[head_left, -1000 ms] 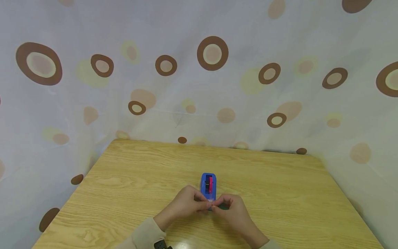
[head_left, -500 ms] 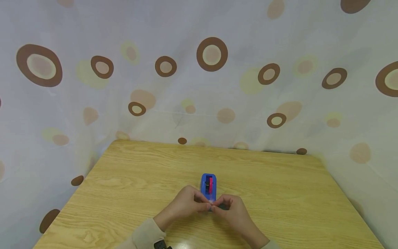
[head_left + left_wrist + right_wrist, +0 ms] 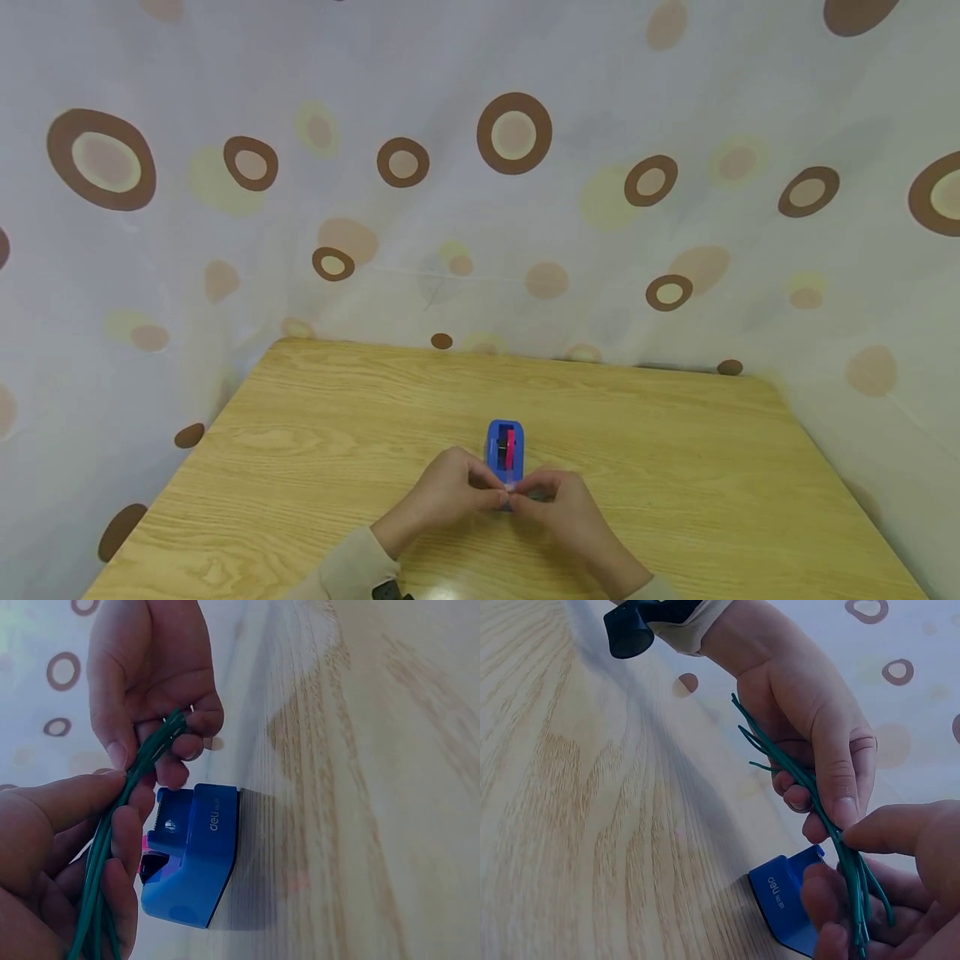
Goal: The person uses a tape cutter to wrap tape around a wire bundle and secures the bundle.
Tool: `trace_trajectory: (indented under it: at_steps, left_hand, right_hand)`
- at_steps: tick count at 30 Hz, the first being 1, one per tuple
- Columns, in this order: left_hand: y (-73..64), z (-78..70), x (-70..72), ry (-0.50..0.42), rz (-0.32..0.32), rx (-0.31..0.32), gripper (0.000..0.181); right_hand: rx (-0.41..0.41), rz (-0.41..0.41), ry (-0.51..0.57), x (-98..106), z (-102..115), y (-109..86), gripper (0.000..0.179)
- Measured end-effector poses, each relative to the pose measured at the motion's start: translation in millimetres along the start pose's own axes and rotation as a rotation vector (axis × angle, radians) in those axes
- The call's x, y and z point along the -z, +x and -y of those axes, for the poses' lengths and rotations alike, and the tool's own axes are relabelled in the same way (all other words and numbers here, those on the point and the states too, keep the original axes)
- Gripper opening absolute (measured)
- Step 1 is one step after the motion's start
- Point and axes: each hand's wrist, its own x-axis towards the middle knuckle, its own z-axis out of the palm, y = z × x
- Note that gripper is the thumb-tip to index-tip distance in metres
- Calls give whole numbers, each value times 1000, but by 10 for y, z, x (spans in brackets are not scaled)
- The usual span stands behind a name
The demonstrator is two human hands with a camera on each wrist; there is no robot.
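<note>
My left hand (image 3: 453, 487) and right hand (image 3: 566, 504) meet at the front of a blue tape dispenser (image 3: 492, 454). Between them they pinch a bundle of thin green wires (image 3: 804, 780). Thumbs press on the bundle from above, thumb tips almost touching. In the left wrist view, one end of the wires (image 3: 157, 746) lies in the left hand's far neighbour, the right hand's partner fingers curling beneath. A short clear strip of tape (image 3: 510, 478) shows between the pink roll (image 3: 510, 448) and the fingertips. The dispenser's front is partly hidden behind the fingers.
The dispenser stands on a wood-grain table (image 3: 337, 408). A pale curtain (image 3: 570, 225) with brown rings and spots hangs behind and at both sides. A black wrist device (image 3: 388, 590) sits at the left sleeve.
Both hands stay nearly in place at the dispenser's front. The right fingers have shifted slightly, and less of the green bundle shows beneath them. The head view has moved a little.
</note>
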Motion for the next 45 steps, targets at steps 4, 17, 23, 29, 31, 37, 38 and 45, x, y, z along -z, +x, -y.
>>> trace_trajectory:
  at_steps: [4, 17, 23, 29, 31, 37, 38, 45]
  left_hand:
    - [-3, 12, -7, 4, -3, 7, 7]
    - [13, 32, -18, -67, 18, 38, 7]
    - [24, 26, 3, -81, 53, 46, 12]
    - [18, 8, 8, -66, 113, 46, 18]
    - [19, 3, 8, -57, 129, 56, 20]
    - [36, -7, 8, -70, 152, 79, 19]
    - [39, -7, 8, -71, 151, 79, 19]
    - [68, 15, -11, -31, 108, 60, 16]
  right_hand:
    - [-9, 28, 7, 7, -8, -13, 20]
    - [6, 2, 109, 17, -44, -35, 19]
    - [19, -25, 79, 19, -57, -27, 17]
    - [47, -20, 49, 23, -56, -36, 15]
    - [53, -16, 49, 19, -48, -41, 13]
    - [85, -14, 36, 13, -57, -40, 8]
    - [90, -15, 29, 13, -59, -40, 8]
    - [113, -38, 10, 7, -34, -51, 7]
